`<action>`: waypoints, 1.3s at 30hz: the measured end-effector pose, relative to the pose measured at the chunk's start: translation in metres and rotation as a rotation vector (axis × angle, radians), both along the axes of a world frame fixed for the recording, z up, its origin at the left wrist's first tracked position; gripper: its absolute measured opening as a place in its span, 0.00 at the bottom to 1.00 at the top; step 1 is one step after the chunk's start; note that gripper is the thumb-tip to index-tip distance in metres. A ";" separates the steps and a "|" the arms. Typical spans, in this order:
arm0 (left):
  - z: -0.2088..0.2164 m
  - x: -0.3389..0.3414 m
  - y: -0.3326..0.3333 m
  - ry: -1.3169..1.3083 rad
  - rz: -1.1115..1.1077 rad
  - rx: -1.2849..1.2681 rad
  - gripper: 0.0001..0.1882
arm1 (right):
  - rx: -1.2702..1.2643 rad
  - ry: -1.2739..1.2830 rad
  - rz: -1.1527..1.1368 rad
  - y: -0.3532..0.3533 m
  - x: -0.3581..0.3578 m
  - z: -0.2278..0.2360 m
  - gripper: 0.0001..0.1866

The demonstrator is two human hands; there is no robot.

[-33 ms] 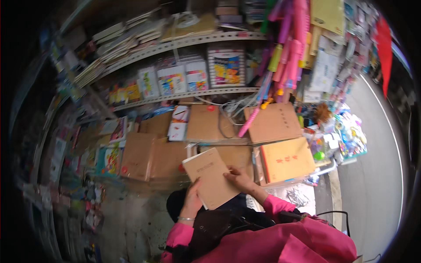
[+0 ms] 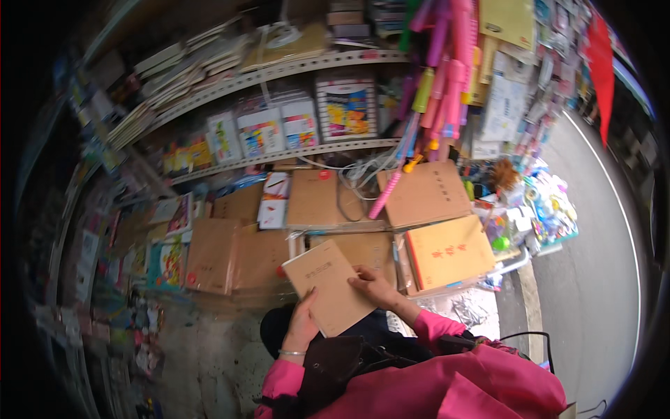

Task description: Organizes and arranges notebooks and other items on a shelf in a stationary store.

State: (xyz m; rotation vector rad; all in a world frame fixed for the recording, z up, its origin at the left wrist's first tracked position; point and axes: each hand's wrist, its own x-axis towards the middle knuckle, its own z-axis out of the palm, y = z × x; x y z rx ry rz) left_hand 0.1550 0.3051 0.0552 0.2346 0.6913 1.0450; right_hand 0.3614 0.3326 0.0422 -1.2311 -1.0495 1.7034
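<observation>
A tan paper-covered booklet (image 2: 326, 285) is held tilted in front of me, over a stall counter. My left hand (image 2: 301, 325), with a bracelet on its wrist, grips the booklet's lower left edge. Fingers spread, my right hand (image 2: 374, 288) lies flat on the right side of its cover. Both sleeves are bright pink. A dark bag (image 2: 336, 364) hangs against my chest just below the booklet.
Stacks of brown folders (image 2: 213, 255) cover the counter, with an orange-yellow folder (image 2: 448, 251) to the right. Metal shelves (image 2: 279, 70) behind hold colourful packs (image 2: 347, 108). Pink and yellow items (image 2: 441, 77) hang at upper right. Grey pavement (image 2: 600, 279) runs along the right.
</observation>
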 end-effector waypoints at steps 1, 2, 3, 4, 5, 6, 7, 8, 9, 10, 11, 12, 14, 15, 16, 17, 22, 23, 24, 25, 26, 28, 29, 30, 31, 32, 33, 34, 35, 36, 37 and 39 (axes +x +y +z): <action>-0.002 0.004 0.000 0.001 -0.057 -0.026 0.19 | 0.019 0.027 0.000 -0.001 0.003 -0.004 0.18; -0.004 0.005 -0.003 0.081 -0.102 -0.025 0.20 | -0.041 0.063 0.034 -0.001 0.005 -0.007 0.18; -0.007 0.006 -0.004 0.163 -0.141 -0.021 0.20 | -0.027 0.108 0.047 -0.001 0.010 -0.010 0.16; -0.010 0.006 -0.004 0.161 -0.164 -0.019 0.20 | -0.019 0.082 0.008 0.001 0.017 -0.011 0.16; -0.013 0.005 -0.004 0.160 -0.153 -0.026 0.20 | -0.018 0.124 -0.035 0.005 0.024 -0.012 0.16; -0.016 0.004 -0.003 0.162 -0.139 -0.018 0.20 | -0.061 0.155 -0.081 0.009 0.031 -0.011 0.16; -0.019 0.002 -0.002 0.159 -0.149 -0.032 0.20 | -0.008 0.165 -0.129 0.016 0.047 -0.009 0.17; -0.021 -0.001 -0.001 0.165 -0.102 -0.031 0.20 | -0.035 0.240 -0.221 0.023 0.059 -0.007 0.17; -0.024 -0.004 0.000 0.198 -0.039 -0.057 0.20 | -0.049 0.305 -0.321 0.030 0.071 -0.006 0.16; -0.025 -0.009 0.001 0.176 -0.056 -0.034 0.20 | -0.081 0.369 -0.413 0.036 0.081 -0.005 0.14; -0.027 -0.013 0.003 0.148 0.004 -0.064 0.20 | -0.073 0.370 -0.420 0.039 0.092 -0.005 0.14; -0.027 -0.018 0.005 0.120 0.067 -0.087 0.20 | -0.066 0.427 -0.466 0.041 0.102 -0.005 0.11; -0.027 -0.029 0.014 0.125 0.115 -0.086 0.19 | -0.056 0.489 -0.523 0.048 0.116 -0.011 0.09; -0.024 -0.037 0.022 0.058 0.182 -0.058 0.19 | -0.089 0.500 -0.619 0.051 0.122 -0.015 0.08; -0.022 -0.046 0.031 -0.003 0.263 -0.052 0.19 | -0.123 0.509 -0.714 0.053 0.128 -0.020 0.07; -0.017 -0.058 0.038 -0.112 0.252 -0.015 0.19 | -0.131 0.549 -0.736 0.056 0.135 -0.025 0.07; -0.009 -0.093 0.074 -0.243 0.327 -0.143 0.19 | -0.078 0.473 -0.799 0.083 0.162 -0.032 0.22; -0.014 -0.092 0.073 -0.239 0.339 -0.163 0.19 | -0.117 0.477 -0.816 0.089 0.165 -0.030 0.23; -0.020 -0.090 0.070 -0.161 0.251 -0.214 0.19 | -0.193 0.481 -0.868 0.094 0.167 -0.028 0.25; -0.028 -0.087 0.065 -0.067 0.186 -0.265 0.18 | -0.155 0.482 -0.839 0.098 0.169 -0.026 0.25; -0.041 -0.077 0.054 0.081 0.186 -0.179 0.17 | -0.174 0.508 -0.851 0.102 0.169 -0.025 0.26; -0.056 -0.072 0.039 0.117 0.199 -0.011 0.16 | -0.195 0.532 -0.867 0.109 0.171 -0.024 0.27; -0.059 -0.075 0.038 0.095 0.174 0.066 0.16 | -0.180 0.563 -0.869 0.112 0.172 -0.024 0.29; -0.061 -0.079 0.037 0.056 0.152 -0.005 0.16 | -0.182 0.587 -0.894 0.114 0.173 -0.024 0.31; -0.062 -0.081 0.035 0.036 0.155 -0.032 0.16 | -0.166 0.590 -0.864 0.118 0.174 -0.023 0.31; -0.063 -0.083 0.034 0.015 0.138 -0.070 0.16 | -0.241 0.585 -0.895 0.122 0.175 -0.022 0.31; -0.062 -0.083 0.034 0.003 0.129 -0.031 0.16 | -0.365 0.563 -0.993 0.126 0.177 -0.019 0.31; -0.062 -0.084 0.034 -0.020 0.107 0.006 0.15 | -0.307 0.585 -0.932 0.130 0.179 -0.016 0.31; -0.061 -0.083 0.035 -0.010 0.106 0.013 0.15 | -0.346 0.542 -0.943 0.133 0.181 -0.012 0.31; -0.061 -0.082 0.035 -0.005 0.111 0.011 0.15 | -0.392 0.502 -0.961 0.135 0.182 -0.008 0.31; -0.061 -0.081 0.035 0.000 0.127 -0.013 0.15 | -0.378 0.498 -0.957 0.136 0.183 -0.005 0.31; -0.061 -0.079 0.036 -0.007 0.123 0.007 0.15 | -0.353 0.385 -0.919 0.134 0.183 -0.002 0.29</action>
